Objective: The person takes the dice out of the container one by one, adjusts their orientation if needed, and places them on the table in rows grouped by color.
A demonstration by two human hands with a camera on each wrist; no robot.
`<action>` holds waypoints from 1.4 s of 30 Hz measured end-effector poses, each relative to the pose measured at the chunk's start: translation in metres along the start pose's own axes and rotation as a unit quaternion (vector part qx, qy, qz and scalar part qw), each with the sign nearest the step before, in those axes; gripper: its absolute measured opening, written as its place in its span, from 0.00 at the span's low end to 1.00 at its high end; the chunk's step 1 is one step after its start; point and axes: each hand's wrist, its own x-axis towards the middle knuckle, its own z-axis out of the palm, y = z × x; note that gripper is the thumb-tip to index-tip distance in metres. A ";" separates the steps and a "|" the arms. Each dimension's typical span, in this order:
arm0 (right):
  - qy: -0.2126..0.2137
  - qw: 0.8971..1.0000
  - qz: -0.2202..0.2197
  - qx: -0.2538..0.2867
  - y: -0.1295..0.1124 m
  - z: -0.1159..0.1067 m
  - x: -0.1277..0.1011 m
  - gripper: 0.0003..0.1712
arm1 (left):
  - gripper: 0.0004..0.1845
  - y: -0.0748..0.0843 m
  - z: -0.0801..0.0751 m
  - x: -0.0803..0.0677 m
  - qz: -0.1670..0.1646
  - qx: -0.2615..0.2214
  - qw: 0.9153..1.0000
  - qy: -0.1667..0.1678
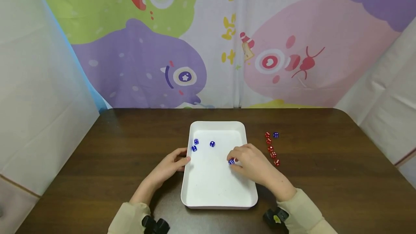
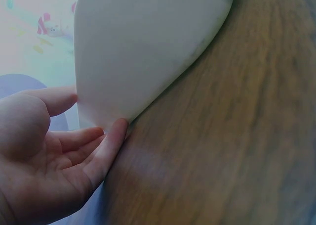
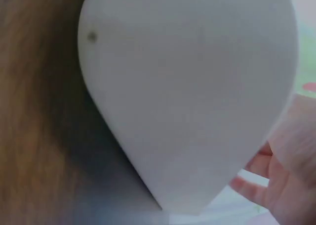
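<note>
A white rectangular tray sits on the table with its short side towards me. My left hand holds its left side, thumb at the rim; in the left wrist view the other fingers lie against the outer wall. My right hand reaches over the right rim and pinches a blue die between thumb and fingers, low in the tray. A bit of red shows beside that die, mostly hidden by the fingers. Further up in the tray lie three blue dice: two at the left and one nearer the middle.
Right of the tray, several red dice form a rough line on the brown table. One blue die lies beside the far end of that line. A cartoon-printed curtain hangs behind the table, with white sheets on both sides.
</note>
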 end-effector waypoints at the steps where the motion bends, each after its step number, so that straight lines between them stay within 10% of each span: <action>1: 0.007 1.000 -0.002 -0.002 0.002 -0.001 0.000 0.07 | 0.27 0.000 0.000 0.000 -0.001 0.000 1.000 0.000; 24: 0.094 0.995 0.003 -0.030 0.037 -0.007 -0.007 0.09 | 0.27 -0.001 0.001 -0.001 0.004 -0.001 1.000 -0.002; 42: 0.103 0.990 0.093 0.001 0.059 -0.014 -0.010 0.09 | 0.27 -0.001 -0.001 -0.001 0.001 0.002 1.000 -0.007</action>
